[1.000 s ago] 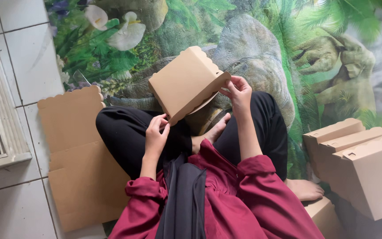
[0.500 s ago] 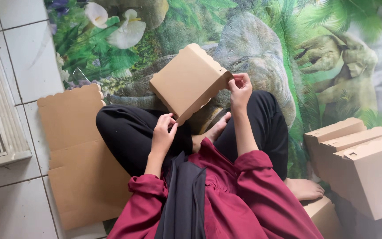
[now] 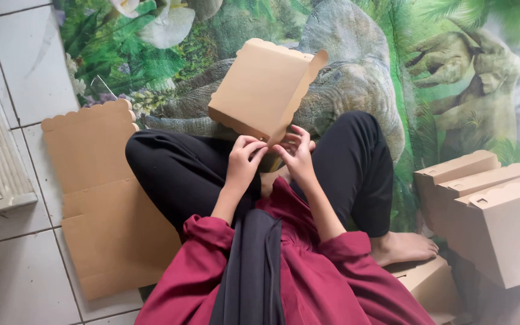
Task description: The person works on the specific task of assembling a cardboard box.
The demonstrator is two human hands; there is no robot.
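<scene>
Item: half-folded brown cardboard box with scalloped flap edges (image 3: 260, 90), held above my crossed legs, tilted, long axis running up and away to my right. My left hand (image 3: 243, 161) and right hand (image 3: 296, 153) meet at its near lower corner, fingers pinched on the card edge; the box lies just beyond both, equally near. Its inside is hidden. Flat brown cardboard sheets (image 3: 100, 198) lie left; finished brown boxes (image 3: 489, 210) are stacked right.
</scene>
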